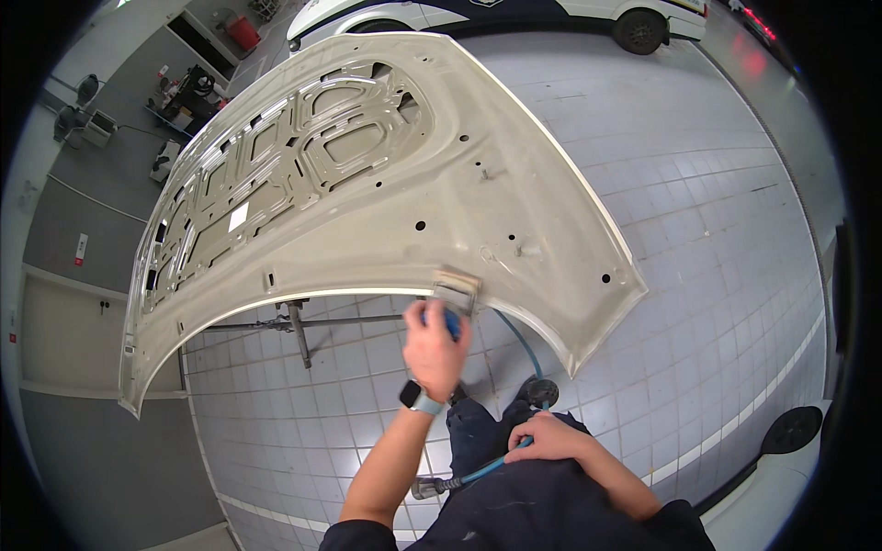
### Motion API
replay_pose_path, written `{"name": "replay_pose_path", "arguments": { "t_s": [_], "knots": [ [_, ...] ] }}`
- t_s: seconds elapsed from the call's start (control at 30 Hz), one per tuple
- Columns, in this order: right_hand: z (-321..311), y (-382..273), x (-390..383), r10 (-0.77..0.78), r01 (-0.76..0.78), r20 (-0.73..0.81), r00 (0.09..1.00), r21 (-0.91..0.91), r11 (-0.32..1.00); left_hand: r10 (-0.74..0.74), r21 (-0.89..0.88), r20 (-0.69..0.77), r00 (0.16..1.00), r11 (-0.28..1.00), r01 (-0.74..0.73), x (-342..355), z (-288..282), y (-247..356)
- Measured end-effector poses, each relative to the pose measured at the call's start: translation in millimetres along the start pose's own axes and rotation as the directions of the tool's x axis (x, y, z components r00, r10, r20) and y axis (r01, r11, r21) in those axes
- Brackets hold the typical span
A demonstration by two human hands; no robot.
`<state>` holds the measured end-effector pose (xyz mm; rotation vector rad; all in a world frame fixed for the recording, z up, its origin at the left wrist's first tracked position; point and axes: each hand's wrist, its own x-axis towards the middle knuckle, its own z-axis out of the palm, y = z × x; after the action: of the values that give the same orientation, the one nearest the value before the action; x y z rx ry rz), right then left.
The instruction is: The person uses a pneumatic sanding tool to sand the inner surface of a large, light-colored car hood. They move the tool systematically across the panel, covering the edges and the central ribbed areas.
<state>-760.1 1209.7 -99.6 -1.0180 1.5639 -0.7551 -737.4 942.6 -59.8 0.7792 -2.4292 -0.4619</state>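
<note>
A large cream-coloured car hood point(349, 220) is held up in front of me, its ribbed, holed underside facing me. My left hand point(436, 347), wearing a watch point(421, 398), is closed around a sanding block point(457, 288). A blue part shows at the fingers, and the block's flat beige pad is against the hood's near curved edge, blurred by motion. Close to my body, my right hand point(548, 436) is closed on a blue hose point(485, 470). The hose has a grey and black fitting point(432, 487) at its left end.
Beneath the hood stands a metal stand point(299, 335). Another stretch of blue hose runs from under the hood to my shoe point(542, 393). A white and dark vehicle point(551, 14) is parked beyond. A light-coloured car part point(781, 487) lies at lower right, and equipment point(188, 96) stands along the left wall.
</note>
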Motion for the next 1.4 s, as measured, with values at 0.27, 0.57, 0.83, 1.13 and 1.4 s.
{"name": "replay_pose_path", "arguments": {
  "t_s": [0.27,0.57,0.83,1.13,1.4],
  "knots": [
    [-4,4,-5,-0.003,0.003,0.004,1.000,-0.038,0.999,-0.164,0.050,-0.149,0.975,0.984,0.173,16,-7,-55],
    [-5,7,-7,0.042,-0.042,0.003,0.999,-0.022,0.999,0.093,-0.299,0.009,0.996,0.950,-0.086,-37,11,55],
    [-9,4,-4,0.033,-0.029,0.046,0.998,-0.075,0.997,-0.187,0.003,-0.103,0.977,0.982,0.188,5,0,-26],
    [-10,6,-4,0.037,-0.035,0.043,0.998,-0.048,0.998,-0.022,-0.094,0.073,0.997,0.995,0.028,-8,-1,21],
    [-17,8,-11,0.115,-0.115,0.010,0.993,0.070,0.991,0.407,-0.575,0.229,0.884,0.790,-0.214,-39,-18,69]
  ]
}}
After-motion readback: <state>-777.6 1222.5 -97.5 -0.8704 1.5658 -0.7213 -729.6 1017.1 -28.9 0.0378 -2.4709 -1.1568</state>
